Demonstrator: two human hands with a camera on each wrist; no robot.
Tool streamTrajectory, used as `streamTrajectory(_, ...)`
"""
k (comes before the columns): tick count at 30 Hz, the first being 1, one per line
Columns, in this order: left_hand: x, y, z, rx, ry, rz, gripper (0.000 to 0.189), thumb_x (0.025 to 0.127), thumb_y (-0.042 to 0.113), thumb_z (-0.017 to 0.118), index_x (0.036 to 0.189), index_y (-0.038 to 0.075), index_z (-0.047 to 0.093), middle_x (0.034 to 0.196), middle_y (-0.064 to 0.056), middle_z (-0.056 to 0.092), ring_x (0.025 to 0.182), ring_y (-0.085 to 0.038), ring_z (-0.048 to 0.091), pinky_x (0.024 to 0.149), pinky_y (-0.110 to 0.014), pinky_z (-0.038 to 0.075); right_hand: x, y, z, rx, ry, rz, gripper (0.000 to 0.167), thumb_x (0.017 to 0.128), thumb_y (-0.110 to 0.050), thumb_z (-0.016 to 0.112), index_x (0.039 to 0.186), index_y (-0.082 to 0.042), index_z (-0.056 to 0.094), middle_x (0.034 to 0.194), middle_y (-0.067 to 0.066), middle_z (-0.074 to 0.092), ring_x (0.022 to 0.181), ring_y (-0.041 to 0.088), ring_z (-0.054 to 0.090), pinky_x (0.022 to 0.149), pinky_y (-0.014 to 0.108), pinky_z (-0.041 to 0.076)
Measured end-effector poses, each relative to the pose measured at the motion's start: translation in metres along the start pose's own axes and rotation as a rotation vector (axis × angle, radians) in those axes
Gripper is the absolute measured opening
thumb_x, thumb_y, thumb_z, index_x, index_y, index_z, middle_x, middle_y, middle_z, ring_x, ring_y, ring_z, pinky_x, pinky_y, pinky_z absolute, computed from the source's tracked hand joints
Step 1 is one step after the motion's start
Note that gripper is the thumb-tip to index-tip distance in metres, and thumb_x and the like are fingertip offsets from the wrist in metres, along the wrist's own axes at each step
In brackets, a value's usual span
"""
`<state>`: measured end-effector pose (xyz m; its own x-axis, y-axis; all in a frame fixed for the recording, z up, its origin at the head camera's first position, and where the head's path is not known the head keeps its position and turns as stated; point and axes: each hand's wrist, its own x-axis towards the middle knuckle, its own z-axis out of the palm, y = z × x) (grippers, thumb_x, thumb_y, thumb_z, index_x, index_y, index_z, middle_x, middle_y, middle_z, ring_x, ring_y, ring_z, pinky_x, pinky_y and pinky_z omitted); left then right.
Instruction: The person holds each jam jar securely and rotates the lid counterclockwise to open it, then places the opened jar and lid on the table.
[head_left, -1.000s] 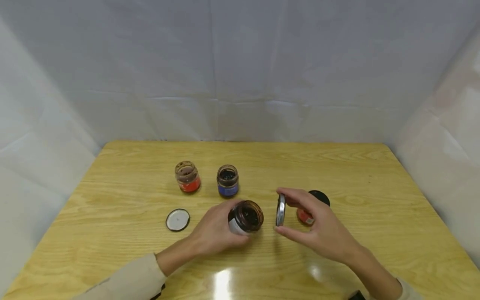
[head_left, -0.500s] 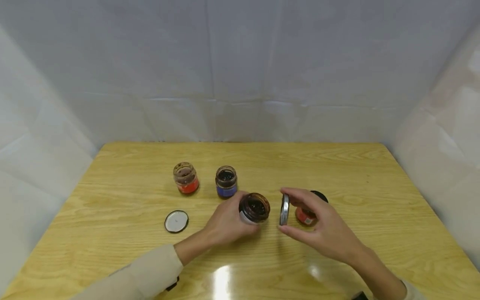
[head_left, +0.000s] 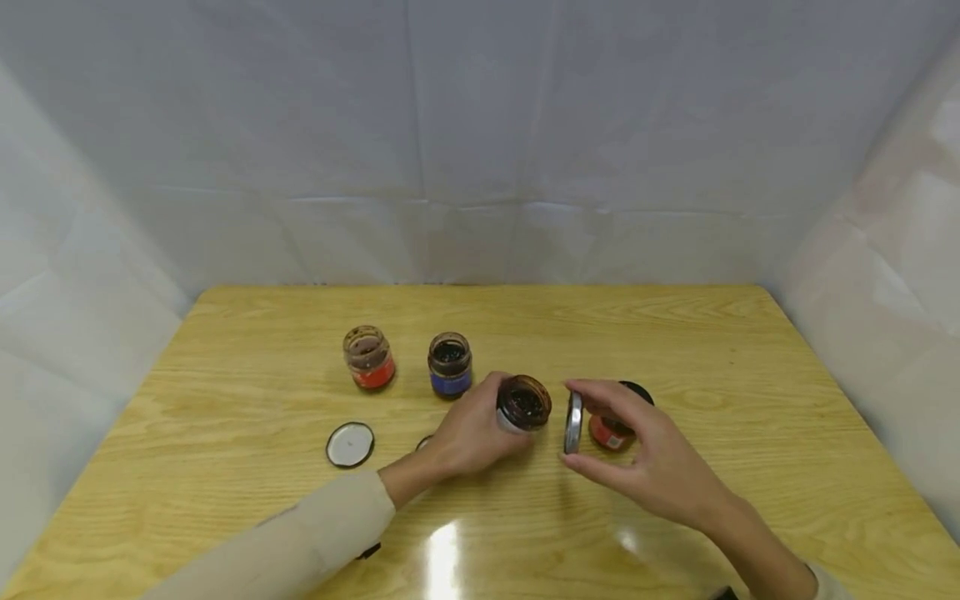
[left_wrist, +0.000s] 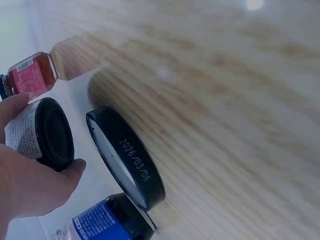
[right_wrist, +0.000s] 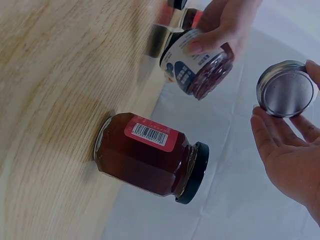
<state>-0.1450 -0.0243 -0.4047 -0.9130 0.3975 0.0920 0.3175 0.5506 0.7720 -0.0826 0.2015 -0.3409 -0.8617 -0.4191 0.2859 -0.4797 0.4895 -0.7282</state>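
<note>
My left hand point(head_left: 476, 433) grips a dark jam jar point(head_left: 523, 407) with its mouth uncovered and tilted slightly to the right. Its white label with a blue fruit picture shows on the jam jar point(right_wrist: 186, 64) in the right wrist view. To the right, my right hand point(head_left: 652, 458) pinches a silver lid point(head_left: 573, 423) on edge between thumb and fingers, a short gap away from the jar's mouth. Behind that hand stands a capped jar point(head_left: 611, 433) with a red label and black lid, partly hidden; the right wrist view shows the capped jar point(right_wrist: 142, 155) whole.
Two uncovered jars stand farther back, a red-labelled jar point(head_left: 370, 358) and a blue-labelled jar point(head_left: 450, 367). A lid point(head_left: 350, 445) lies pale side up on the wooden table point(head_left: 675, 325) at left. Another lid point(head_left: 423, 442) peeks out behind my left wrist. White sheets point(head_left: 480, 150) surround the table.
My left hand has carried the jam jar right and a little away, closer to the silver lid. A second lid has come into sight behind that wrist. My right hand has barely moved.
</note>
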Motion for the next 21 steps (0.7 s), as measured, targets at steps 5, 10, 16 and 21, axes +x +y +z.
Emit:
streamTrajectory(5, 0.010, -0.001, 0.006, 0.016, -0.014, 0.010, 0.069, 0.074, 0.025, 0.080, 0.129, 0.003, 0.047, 0.113, -0.009, 0.061, 0.100, -0.022, 0.058, 0.086, -0.038, 0.047, -0.003, 0.003, 0.000, 0.002, -0.007, 0.020, 0.062, 0.083, -0.028, 0.076, 0.138, -0.029, 0.047, 0.121, -0.010, 0.055, 0.091, 0.011, 0.054, 0.075, 0.031, 0.051)
streamTrajectory(10, 0.017, -0.003, 0.011, 0.032, -0.023, 0.010, 0.068, 0.075, 0.024, 0.080, 0.129, 0.002, 0.046, 0.113, -0.010, 0.060, 0.101, -0.023, 0.058, 0.086, -0.037, 0.047, -0.005, 0.006, 0.000, -0.010, 0.001, 0.019, 0.063, 0.082, -0.030, 0.077, 0.138, -0.032, 0.047, 0.120, -0.012, 0.055, 0.089, 0.010, 0.053, 0.074, 0.032, 0.051)
streamTrajectory(16, 0.021, -0.004, 0.014, 0.034, -0.012, 0.001, 0.068, 0.076, 0.025, 0.078, 0.130, 0.001, 0.046, 0.112, -0.010, 0.060, 0.099, -0.023, 0.058, 0.085, -0.038, 0.048, -0.007, 0.008, 0.000, -0.036, 0.014, -0.014, 0.064, 0.081, -0.029, 0.078, 0.137, -0.030, 0.048, 0.125, -0.013, 0.054, 0.092, 0.010, 0.054, 0.074, 0.030, 0.050)
streamTrajectory(21, 0.025, -0.003, 0.015, -0.024, -0.002, -0.041, 0.067, 0.076, 0.026, 0.080, 0.128, 0.001, 0.048, 0.109, -0.009, 0.061, 0.097, -0.021, 0.058, 0.083, -0.037, 0.048, -0.008, 0.010, 0.000, -0.047, 0.009, -0.034, 0.064, 0.081, -0.028, 0.078, 0.138, -0.027, 0.048, 0.130, -0.011, 0.052, 0.097, 0.010, 0.056, 0.078, 0.031, 0.051)
